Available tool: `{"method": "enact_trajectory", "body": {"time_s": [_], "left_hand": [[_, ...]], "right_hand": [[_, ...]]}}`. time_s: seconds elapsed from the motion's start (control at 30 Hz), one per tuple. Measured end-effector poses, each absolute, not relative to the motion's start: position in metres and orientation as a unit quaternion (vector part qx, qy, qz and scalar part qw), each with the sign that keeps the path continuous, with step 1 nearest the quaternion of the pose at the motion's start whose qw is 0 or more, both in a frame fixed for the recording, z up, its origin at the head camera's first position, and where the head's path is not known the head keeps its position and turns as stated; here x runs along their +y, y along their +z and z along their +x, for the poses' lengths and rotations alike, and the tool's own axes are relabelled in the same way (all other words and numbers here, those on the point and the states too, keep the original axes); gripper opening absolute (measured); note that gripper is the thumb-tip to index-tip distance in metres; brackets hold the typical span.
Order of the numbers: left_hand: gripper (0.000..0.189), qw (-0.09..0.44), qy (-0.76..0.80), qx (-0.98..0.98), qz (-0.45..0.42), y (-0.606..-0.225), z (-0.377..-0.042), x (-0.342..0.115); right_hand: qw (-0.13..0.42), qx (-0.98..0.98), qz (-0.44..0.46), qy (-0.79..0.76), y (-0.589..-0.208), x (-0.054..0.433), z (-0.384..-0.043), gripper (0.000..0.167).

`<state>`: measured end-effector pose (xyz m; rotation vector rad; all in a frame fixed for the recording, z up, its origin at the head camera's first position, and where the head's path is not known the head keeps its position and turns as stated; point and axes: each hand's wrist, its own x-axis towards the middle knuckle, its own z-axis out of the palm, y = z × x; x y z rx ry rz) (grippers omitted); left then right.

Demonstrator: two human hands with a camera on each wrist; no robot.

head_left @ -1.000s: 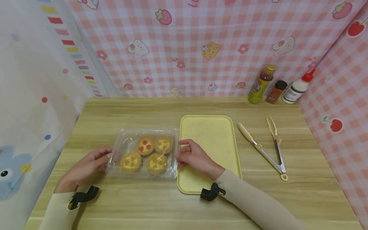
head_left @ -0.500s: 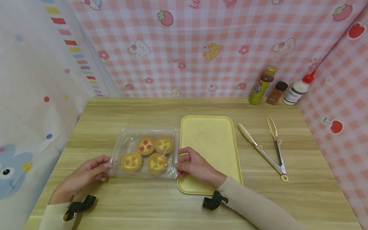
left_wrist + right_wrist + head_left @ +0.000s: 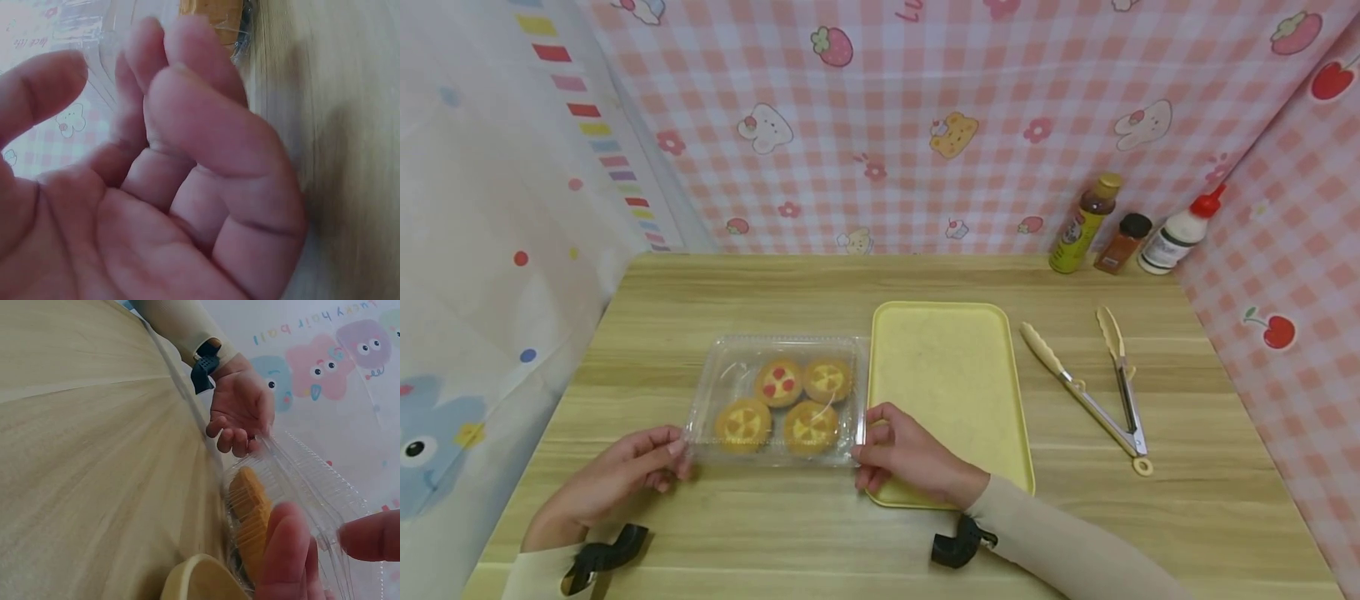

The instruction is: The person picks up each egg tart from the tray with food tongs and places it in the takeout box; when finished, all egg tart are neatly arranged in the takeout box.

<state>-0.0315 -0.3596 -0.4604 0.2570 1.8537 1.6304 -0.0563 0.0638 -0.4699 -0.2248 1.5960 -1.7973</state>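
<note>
A clear plastic clamshell box (image 3: 727, 372), its lid down, lies on the table in the head view. Several round tarts (image 3: 742, 425) are inside, one of them topped with red pieces. At the box's front left corner my left hand (image 3: 613, 479) pinches the rim, thumb above and fingers curled below. My right hand (image 3: 917, 454) pinches the front right edge between thumb and fingers. The right wrist view shows the box rim (image 3: 325, 531) passing between the right thumb and fingers. In the left wrist view, curled fingers (image 3: 219, 137) hide part of the box.
Touching or just beside the box's right side is a yellow tray (image 3: 943, 350). Right of it lie spread tongs (image 3: 1105, 408). A yellow-labelled bottle (image 3: 1078, 229), a spice jar (image 3: 1123, 243) and a red-capped white bottle (image 3: 1180, 233) stand at the back right.
Both hands have slid toward me along the box's sides to its front corners. The box has stayed nearly in place, still with its lid down.
</note>
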Motion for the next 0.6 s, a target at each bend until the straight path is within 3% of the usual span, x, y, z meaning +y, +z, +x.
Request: {"method": "enact_trajectory", "body": {"time_s": [0.17,0.43,0.6], "left_hand": [[0.036,0.352,0.638,0.673,0.123,-0.4631,-0.0314,-0.3585],[0.035,0.350,0.645,0.667,0.131,-0.4665,-0.0353,-0.3573],[0.033,0.348,0.641,0.672,0.129,-0.4669,-0.0378,-0.3559]], "right_hand": [[0.370,0.615,-0.095,-0.690,-0.4696,0.0628,-0.0546,0.027],[0.399,0.615,-0.096,-0.673,-0.4711,0.0635,-0.0540,0.016],[0.418,0.617,-0.097,-0.660,-0.4708,0.0645,-0.0528,0.028]]}}
